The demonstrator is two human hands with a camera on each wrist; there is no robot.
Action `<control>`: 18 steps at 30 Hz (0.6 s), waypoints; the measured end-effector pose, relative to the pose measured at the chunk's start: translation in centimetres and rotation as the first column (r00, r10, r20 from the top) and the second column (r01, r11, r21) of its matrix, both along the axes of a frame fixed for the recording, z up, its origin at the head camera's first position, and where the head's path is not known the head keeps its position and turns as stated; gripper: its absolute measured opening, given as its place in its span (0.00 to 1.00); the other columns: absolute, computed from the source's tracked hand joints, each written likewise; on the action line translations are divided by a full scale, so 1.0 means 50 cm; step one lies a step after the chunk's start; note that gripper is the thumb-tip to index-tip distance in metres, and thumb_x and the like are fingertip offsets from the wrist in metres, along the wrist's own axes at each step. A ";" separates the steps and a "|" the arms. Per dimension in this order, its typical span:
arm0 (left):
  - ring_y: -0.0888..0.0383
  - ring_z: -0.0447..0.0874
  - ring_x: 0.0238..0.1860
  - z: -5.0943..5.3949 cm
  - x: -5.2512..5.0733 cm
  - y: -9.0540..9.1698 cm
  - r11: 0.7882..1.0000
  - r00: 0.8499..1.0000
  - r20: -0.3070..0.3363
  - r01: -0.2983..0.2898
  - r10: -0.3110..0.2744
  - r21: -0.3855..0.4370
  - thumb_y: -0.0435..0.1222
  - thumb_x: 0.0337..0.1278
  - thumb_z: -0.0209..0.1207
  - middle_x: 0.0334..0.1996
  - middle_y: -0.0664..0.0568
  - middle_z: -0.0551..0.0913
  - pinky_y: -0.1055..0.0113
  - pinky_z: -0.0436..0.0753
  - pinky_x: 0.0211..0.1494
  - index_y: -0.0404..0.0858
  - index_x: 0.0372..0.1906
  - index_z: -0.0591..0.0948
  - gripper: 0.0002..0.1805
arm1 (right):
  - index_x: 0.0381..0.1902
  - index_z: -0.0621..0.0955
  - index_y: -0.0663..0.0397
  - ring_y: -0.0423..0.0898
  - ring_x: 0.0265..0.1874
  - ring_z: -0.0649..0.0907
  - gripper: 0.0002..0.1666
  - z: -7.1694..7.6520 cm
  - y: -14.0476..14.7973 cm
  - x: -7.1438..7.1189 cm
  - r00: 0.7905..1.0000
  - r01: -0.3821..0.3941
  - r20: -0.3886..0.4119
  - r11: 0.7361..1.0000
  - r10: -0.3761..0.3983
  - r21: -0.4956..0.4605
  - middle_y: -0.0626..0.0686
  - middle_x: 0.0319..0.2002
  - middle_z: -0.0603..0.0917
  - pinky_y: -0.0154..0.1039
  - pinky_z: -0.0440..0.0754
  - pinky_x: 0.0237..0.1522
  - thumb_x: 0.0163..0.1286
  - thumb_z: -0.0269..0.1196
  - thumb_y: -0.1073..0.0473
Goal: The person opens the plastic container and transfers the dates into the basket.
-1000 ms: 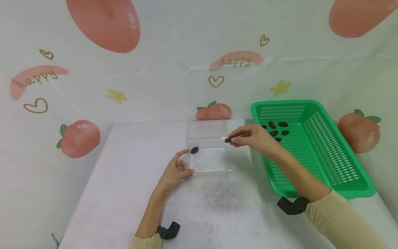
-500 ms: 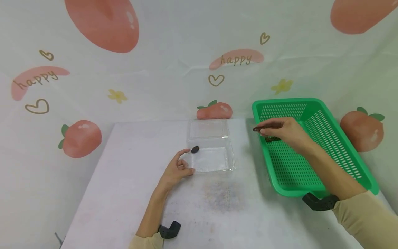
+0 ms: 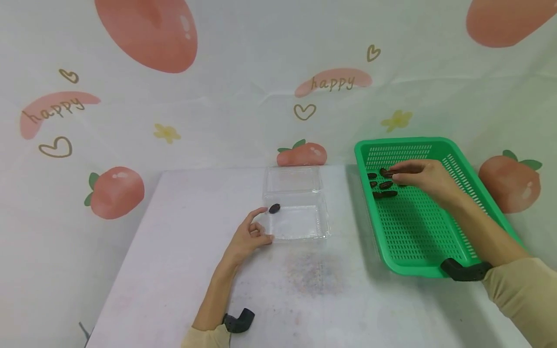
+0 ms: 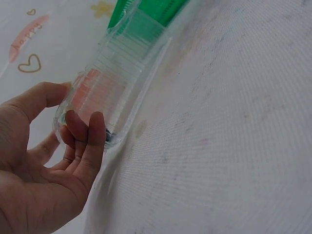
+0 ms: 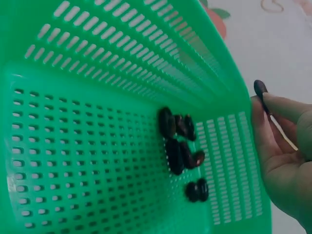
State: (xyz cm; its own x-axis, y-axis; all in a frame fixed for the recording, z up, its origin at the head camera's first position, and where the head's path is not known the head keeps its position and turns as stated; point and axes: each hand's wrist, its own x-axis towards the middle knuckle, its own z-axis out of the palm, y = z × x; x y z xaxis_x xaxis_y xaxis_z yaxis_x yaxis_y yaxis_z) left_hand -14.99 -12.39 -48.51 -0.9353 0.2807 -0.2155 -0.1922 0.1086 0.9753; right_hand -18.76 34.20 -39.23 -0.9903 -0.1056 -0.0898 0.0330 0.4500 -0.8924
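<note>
A clear plastic box (image 3: 293, 223) lies on the table with its lid (image 3: 291, 180) folded back. At its left side my left hand (image 3: 245, 241) holds it, index finger at the far part and thumb at the near corner. One dark, oval, date-like piece (image 3: 274, 208) sits in the box's back left corner. My right hand (image 3: 431, 180) is over the back left of the green basket (image 3: 417, 271). In the right wrist view its thumb and fingers pinch another date-like piece (image 5: 260, 88). Several more date-like pieces (image 5: 174, 156) lie on the basket floor, some hidden by the hand.
The white table (image 3: 174, 270) has a greyish stain (image 3: 313, 275) in front of the box. Behind it hangs a white printed cloth (image 3: 226, 96). The basket stands at the right, its raised rim between its contents and the box.
My right hand has moved right, from beside the box to over the basket, with the date-like piece in its fingers. The left hand and the box have stayed in place.
</note>
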 end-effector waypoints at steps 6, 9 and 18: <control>0.59 0.75 0.29 0.000 -0.002 0.002 1.000 1.000 0.001 0.000 0.000 -0.008 0.23 0.49 0.68 0.27 0.53 0.70 0.67 0.81 0.41 0.51 0.71 0.68 0.44 | 0.65 0.74 0.64 0.31 0.45 0.82 0.32 -0.021 0.054 -0.006 0.998 -0.007 0.065 0.998 0.004 0.056 0.32 0.45 0.84 0.31 0.78 0.49 0.71 0.64 0.50; 0.59 0.75 0.28 0.000 -0.002 0.002 1.000 1.000 0.004 -0.001 0.001 -0.017 0.23 0.49 0.68 0.27 0.53 0.70 0.67 0.80 0.41 0.52 0.71 0.68 0.43 | 0.66 0.73 0.66 0.29 0.45 0.81 0.33 -0.033 0.074 -0.009 0.995 -0.027 0.103 0.997 0.020 0.072 0.31 0.45 0.83 0.34 0.78 0.51 0.71 0.64 0.50; 0.59 0.76 0.29 0.005 0.000 0.001 1.000 1.000 0.003 0.000 0.000 -0.018 0.23 0.48 0.67 0.28 0.53 0.70 0.67 0.80 0.41 0.49 0.72 0.67 0.44 | 0.65 0.73 0.67 0.27 0.40 0.80 0.36 -0.071 0.108 -0.021 0.981 -0.056 0.193 0.987 0.027 0.148 0.44 0.48 0.85 0.54 0.75 0.57 0.70 0.64 0.46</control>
